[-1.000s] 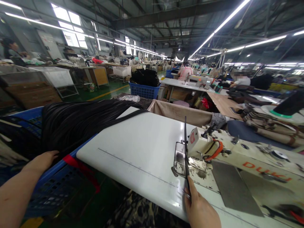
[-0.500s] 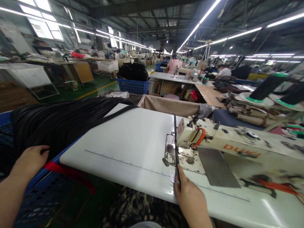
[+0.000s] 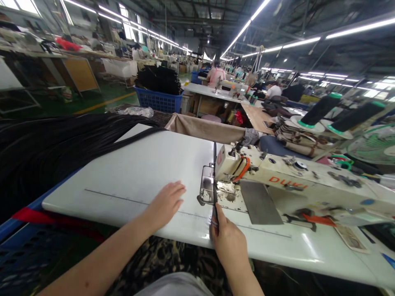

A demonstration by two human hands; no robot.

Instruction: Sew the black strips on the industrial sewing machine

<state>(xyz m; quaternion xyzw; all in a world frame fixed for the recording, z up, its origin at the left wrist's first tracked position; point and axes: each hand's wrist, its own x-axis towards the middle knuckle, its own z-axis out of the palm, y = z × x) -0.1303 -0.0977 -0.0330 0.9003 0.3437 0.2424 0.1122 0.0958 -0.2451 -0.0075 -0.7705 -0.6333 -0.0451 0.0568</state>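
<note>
A white sewing table [image 3: 138, 172] carries a cream sewing machine [image 3: 277, 176] on its right side. A thin black strap [image 3: 214, 181] runs straight under the machine's needle area toward me. My right hand [image 3: 228, 242] pinches the strap's near end at the table's front edge. My left hand [image 3: 165, 203] lies flat on the table, fingers apart, just left of the strap and holding nothing. A big pile of black straps [image 3: 55, 144] lies to the left over a blue crate [image 3: 18, 246].
A beige cloth catcher [image 3: 206, 129] hangs behind the table. Black thread cones [image 3: 321, 109] and a green fan [image 3: 373, 148] stand at the right. Other workstations, a blue basket [image 3: 159, 100] of black straps and seated people fill the hall behind.
My left hand left the black strap pile on the crate and came right onto the table beside the strap. The view turned right. My right hand kept its hold on the strap.
</note>
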